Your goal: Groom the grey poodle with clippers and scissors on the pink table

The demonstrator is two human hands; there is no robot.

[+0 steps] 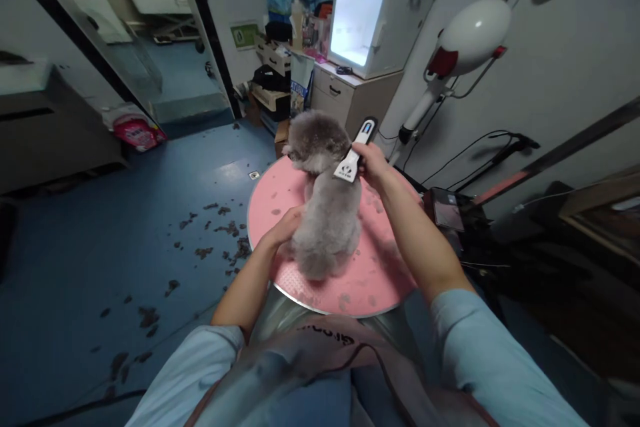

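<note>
- Head view: pink round table (385, 283), near edge hidden behind own apron (310, 357).
- Grey dog (327, 213) sits mid-table, facing away, face hidden.
- Left hand (286, 227) on dog's left flank, fingers sunk in fur; can't tell the grip.
- Right hand (373, 161) clamped on clipper (354, 159), blade at dog's neck.
- Fur clumps (225, 230) on floor, left of table.

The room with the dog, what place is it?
Probably a pet grooming salon: a grey dog sits on a pink table, the right hand holds clippers to its neck, and cut fur litters the floor.

Lit cabinet (357, 20); white dryer (473, 30); fur clumps (220, 230) on blue floor (100, 233).
</note>
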